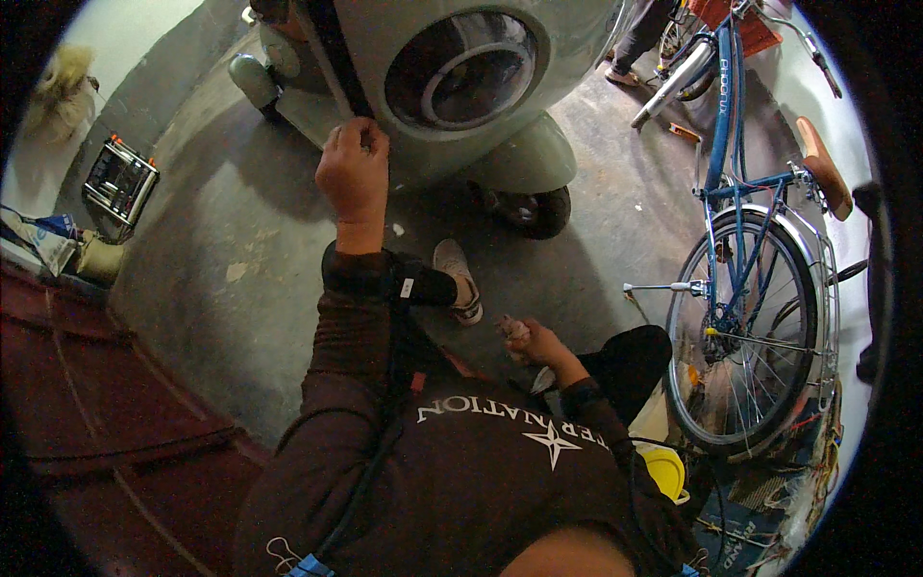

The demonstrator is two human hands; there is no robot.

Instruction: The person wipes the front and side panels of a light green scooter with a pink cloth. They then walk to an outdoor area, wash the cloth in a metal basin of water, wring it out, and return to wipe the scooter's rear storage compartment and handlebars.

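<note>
My left hand [355, 162] is raised to the lower end of a black strip [339, 58] on a pale green vehicle body, fingers curled against it; whether it grips the strip cannot be told. To the right of that strip is a large round lamp or window [465, 71] in the body. A pale fender [530, 155] and a dark wheel [537, 213] show below it. Lower down, near my knee, my right hand [537, 342] is closed on a crumpled pale cloth or tissue [513, 333].
At the right stands a blue bicycle [721, 108] with its kickstand out. A yellow container [663, 472] sits near its rear wheel. Another person's leg and foot [624, 76] are at the top right. Sacks [101, 256] and a metal rack [121, 180] are at the left.
</note>
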